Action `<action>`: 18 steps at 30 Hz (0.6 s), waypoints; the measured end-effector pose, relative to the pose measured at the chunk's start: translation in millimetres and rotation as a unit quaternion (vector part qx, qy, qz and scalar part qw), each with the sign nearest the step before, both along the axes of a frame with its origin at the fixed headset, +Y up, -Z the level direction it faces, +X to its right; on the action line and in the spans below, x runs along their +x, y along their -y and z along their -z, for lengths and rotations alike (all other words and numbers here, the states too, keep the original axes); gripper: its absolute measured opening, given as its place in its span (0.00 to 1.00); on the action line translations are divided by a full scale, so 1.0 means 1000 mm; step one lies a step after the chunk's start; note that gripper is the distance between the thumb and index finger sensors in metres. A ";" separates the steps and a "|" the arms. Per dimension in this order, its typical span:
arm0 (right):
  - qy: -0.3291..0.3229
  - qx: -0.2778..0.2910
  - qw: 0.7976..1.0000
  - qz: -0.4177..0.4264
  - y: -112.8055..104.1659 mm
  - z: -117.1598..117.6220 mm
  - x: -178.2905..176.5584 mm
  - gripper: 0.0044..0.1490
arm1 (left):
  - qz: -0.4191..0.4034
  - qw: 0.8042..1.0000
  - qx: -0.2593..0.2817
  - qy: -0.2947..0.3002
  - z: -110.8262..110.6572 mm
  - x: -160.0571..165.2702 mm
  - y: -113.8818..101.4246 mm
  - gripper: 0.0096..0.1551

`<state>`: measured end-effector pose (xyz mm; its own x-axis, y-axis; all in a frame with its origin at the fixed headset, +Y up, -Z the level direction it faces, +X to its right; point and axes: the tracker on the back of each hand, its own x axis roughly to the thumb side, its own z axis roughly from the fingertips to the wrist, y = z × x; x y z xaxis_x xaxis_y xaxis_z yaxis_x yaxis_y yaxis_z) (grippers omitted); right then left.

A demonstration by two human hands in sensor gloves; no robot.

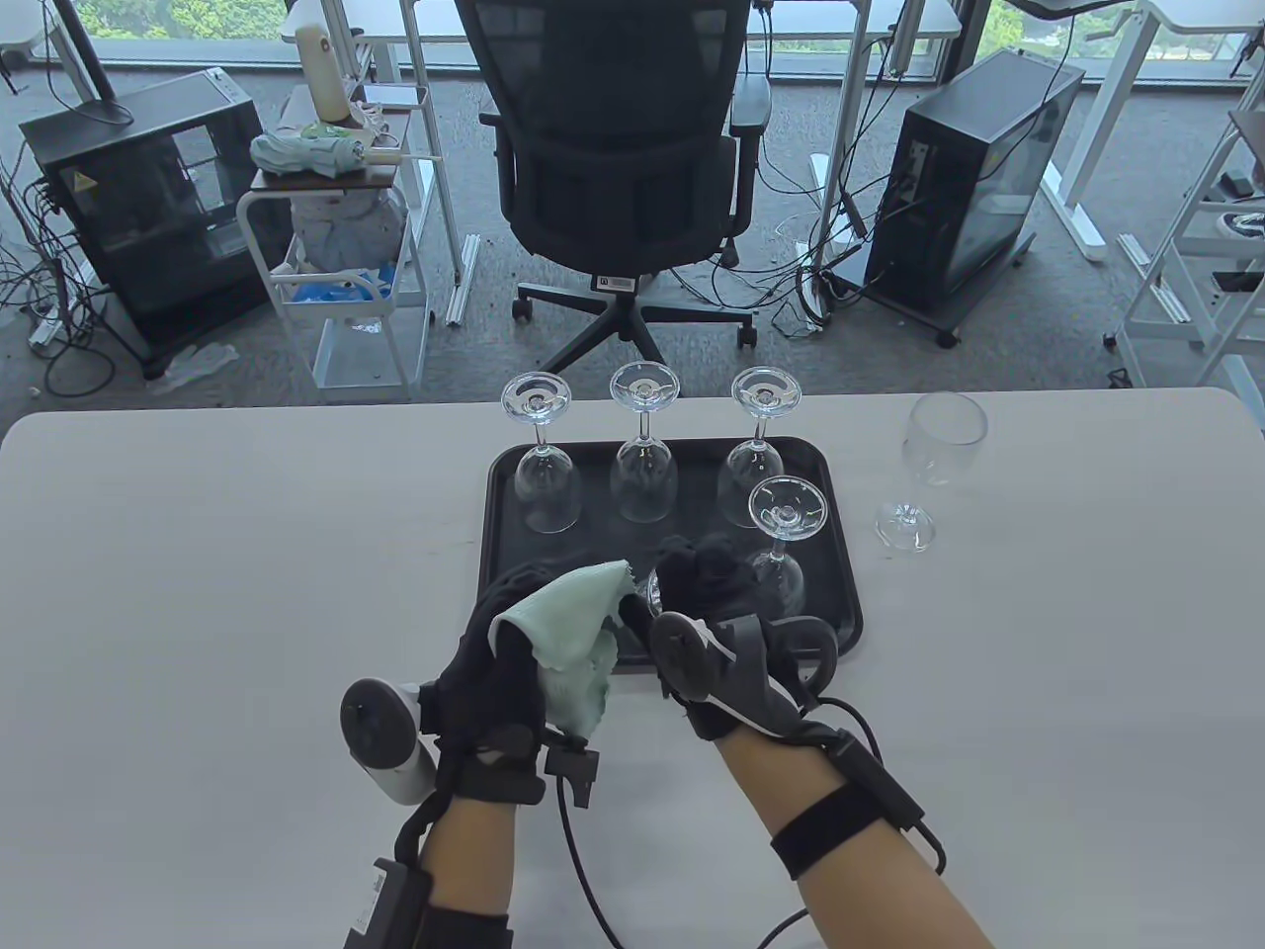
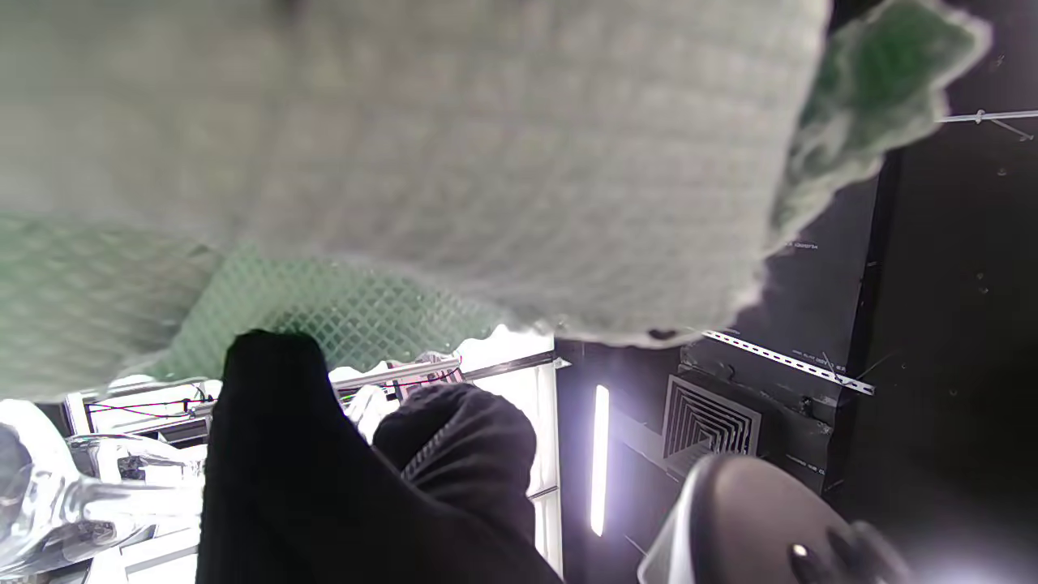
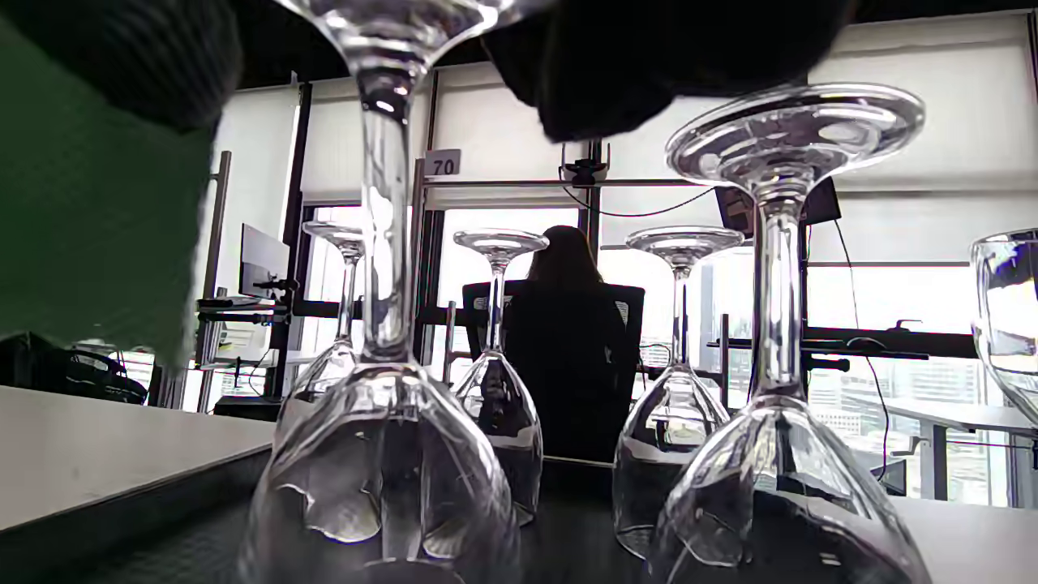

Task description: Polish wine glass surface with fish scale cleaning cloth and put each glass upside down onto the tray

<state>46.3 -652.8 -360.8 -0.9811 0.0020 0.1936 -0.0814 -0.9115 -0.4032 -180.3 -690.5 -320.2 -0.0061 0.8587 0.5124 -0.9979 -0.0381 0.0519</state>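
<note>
- A white table point(image 1: 198, 554) was seen from above, with a black tray point(image 1: 840, 554) set at its middle.
- On the tray, three wine glasses point(image 1: 640, 465) stood upside down in a back row, and a fourth glass point(image 1: 786, 539) stood inverted in front of them on the right.
- A fifth glass point(image 3: 381, 405) was being set bowl-down on the tray's front, beside the fourth; its foot was gripped from above by the right hand point(image 1: 707, 578), fingers curled round it.
- The green cleaning cloth point(image 1: 568, 633) was held bunched in the left hand point(image 1: 499, 652), fingers closed on it, just left of that glass.
- The step in hand was judged to be the placing of a polished glass; release would be called for once the rim sat flat.
- The fourth glass stood close by and could be knocked as the hand lifted.
- One upright glass point(image 1: 934, 465) was left on the table right of the tray, probably to be polished next.
</note>
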 end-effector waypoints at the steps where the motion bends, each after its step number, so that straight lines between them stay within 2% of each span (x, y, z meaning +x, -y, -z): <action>1: 0.007 -0.005 1.000 -0.001 -0.001 0.003 -0.002 0.52 | -0.001 1.000 0.000 0.000 0.000 0.000 0.000 0.29; 6: 0.030 -0.038 0.999 0.018 -0.014 0.014 -0.009 0.47 | -0.006 1.000 0.000 0.001 0.000 -0.001 -0.001 0.29; 9: 0.057 -0.097 0.994 0.002 -0.012 0.021 -0.013 0.50 | -0.008 1.000 0.000 0.000 -0.001 -0.002 -0.002 0.29; 12: 0.053 -0.086 0.995 0.002 -0.016 0.015 -0.016 0.51 | -0.010 1.000 0.000 0.001 -0.001 -0.002 -0.002 0.29; 15: 0.051 -0.082 0.995 0.003 -0.035 0.003 -0.012 0.55 | -0.012 1.000 -0.001 0.001 0.000 -0.003 -0.001 0.29; 18: 0.036 -0.095 0.990 0.101 -0.074 -0.004 0.018 0.53 | -0.012 1.000 -0.003 -0.002 0.000 -0.003 -0.001 0.29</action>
<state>64.4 -579.1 -356.3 -0.9679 0.2301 0.1008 -0.2479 -0.9394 -0.2369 -183.7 -689.5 -320.6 -0.0245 0.8610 0.5081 -0.9965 -0.0614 0.0559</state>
